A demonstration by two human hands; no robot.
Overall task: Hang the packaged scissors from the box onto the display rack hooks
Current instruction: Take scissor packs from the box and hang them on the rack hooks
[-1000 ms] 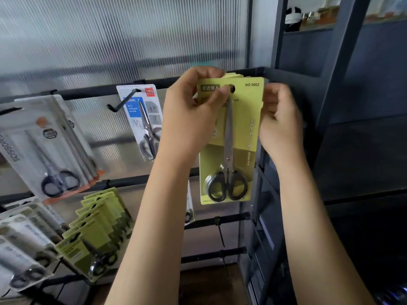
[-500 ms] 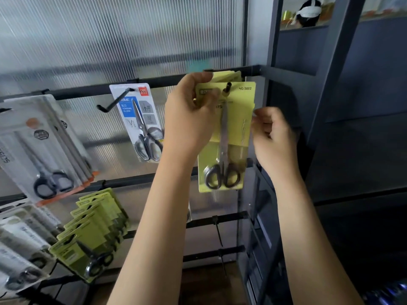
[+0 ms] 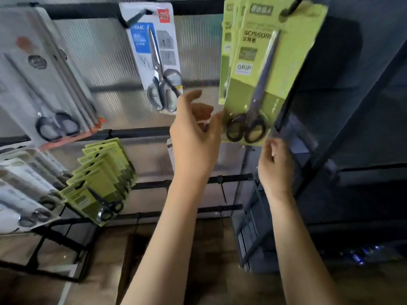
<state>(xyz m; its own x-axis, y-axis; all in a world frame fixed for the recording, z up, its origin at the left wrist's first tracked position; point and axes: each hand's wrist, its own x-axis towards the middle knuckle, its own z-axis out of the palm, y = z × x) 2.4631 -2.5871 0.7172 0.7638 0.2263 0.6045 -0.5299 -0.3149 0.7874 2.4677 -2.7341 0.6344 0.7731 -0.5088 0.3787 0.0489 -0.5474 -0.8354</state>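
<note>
The lime-green cardboard scissors pack (image 3: 271,69) is hanging on the black hook (image 3: 294,6) at 1 o'clock, both hands loosely open, left hand (image 3: 193,137) brushing its edge, right hand (image 3: 276,166) below; it's looking light and stiff, so I'd be gripping the card's edges.

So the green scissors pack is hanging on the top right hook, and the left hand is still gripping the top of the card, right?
Not quite. The green scissors pack does hang on the top right hook, but the head view shows the left hand open, down beside the pack's lower left edge, not gripping the top of the card.
</note>
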